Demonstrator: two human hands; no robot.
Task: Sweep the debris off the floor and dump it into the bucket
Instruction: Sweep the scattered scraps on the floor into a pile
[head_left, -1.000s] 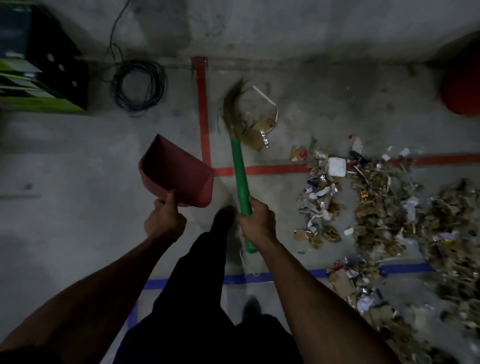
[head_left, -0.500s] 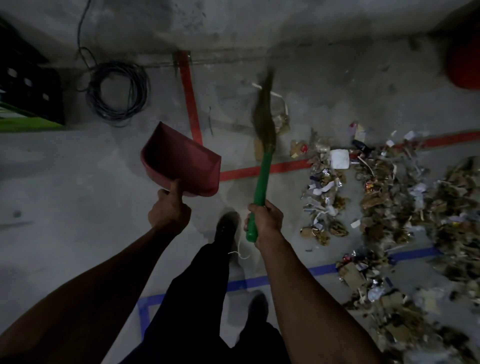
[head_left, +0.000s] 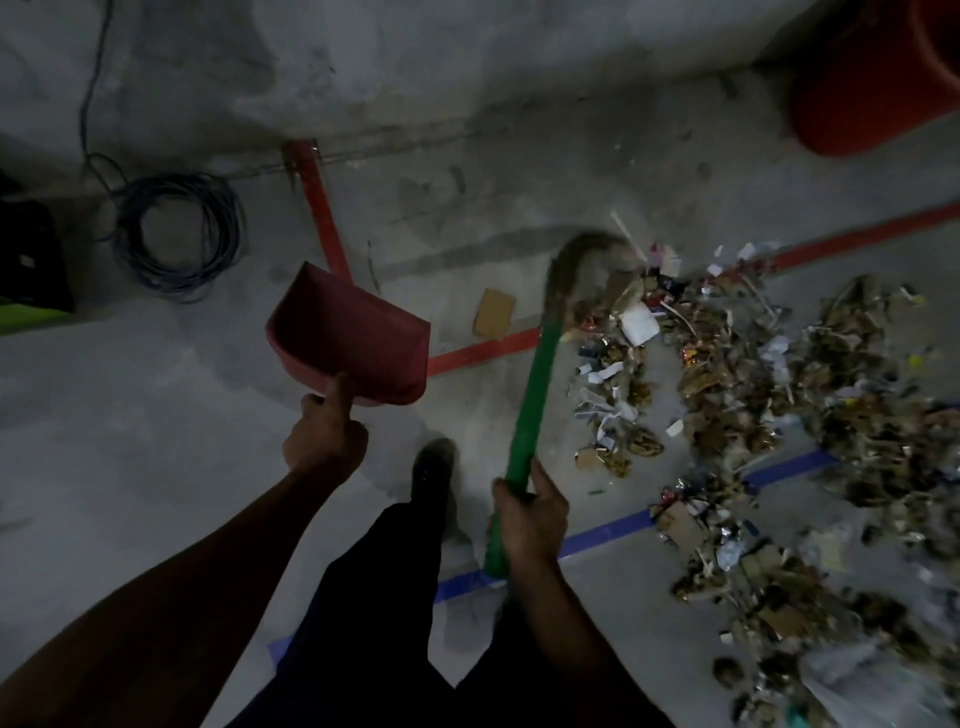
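The left hand (head_left: 324, 434) is gripping the red dustpan (head_left: 353, 338) by its near edge, thumb up against the pan's back, holding it tilted above the floor (head_left: 130, 447), open side facing far-left. The right hand (head_left: 530, 512) is wrapping tight round the green handle of the broom (head_left: 535, 384); the bristle end is blurring at the far-left edge of the debris (head_left: 737, 374), prob touching it, can't say for sure. The debris is lying in a wide spread on the right, across the red tape (head_left: 483, 351) & blue tape (head_left: 608, 530), paper, cardboard, foil bits mixed. One cardboard piece (head_left: 493, 313) is lying apart, just left of the broom head, btw broom and dustpan. The red bucket (head_left: 878, 78) is standing far right by the wall, partly cut off by the frame. A coiled cable (head_left: 179, 236) is lying far left. A dark shoe (head_left: 431, 475) is standing btw the two hands.
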